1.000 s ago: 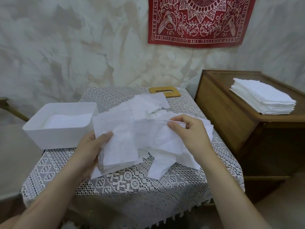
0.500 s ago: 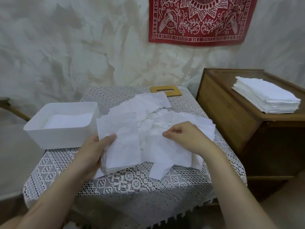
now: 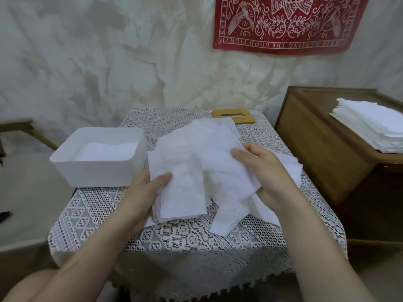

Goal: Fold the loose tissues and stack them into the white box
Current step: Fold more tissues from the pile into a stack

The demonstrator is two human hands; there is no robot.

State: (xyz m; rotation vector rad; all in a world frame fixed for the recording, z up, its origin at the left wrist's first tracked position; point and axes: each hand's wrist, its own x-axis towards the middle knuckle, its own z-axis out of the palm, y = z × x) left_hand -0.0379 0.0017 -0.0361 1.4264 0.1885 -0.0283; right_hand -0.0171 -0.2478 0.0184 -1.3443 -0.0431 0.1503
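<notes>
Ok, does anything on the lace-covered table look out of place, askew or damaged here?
Nothing damaged. The loose white tissues lie crumpled and overlapping in a heap, as expected mid-task. The white plastic box sits right at the left edge of the lace-covered table, possibly overhanging. The tan wooden slotted lid lies apart at the back.

Crumpled loose tissues (image 3: 218, 162), white box (image 3: 96, 171) perhaps part-filled

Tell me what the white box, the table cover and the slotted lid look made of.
White box: likely plastic, with smooth matte walls and rounded moulded corners. Table cover: lace fabric, perhaps cotton or synthetic, with openwork patterns showing grey beneath. Slotted lid: wood or bamboo by its flat tan look, though the grain is too small to tell.
</notes>
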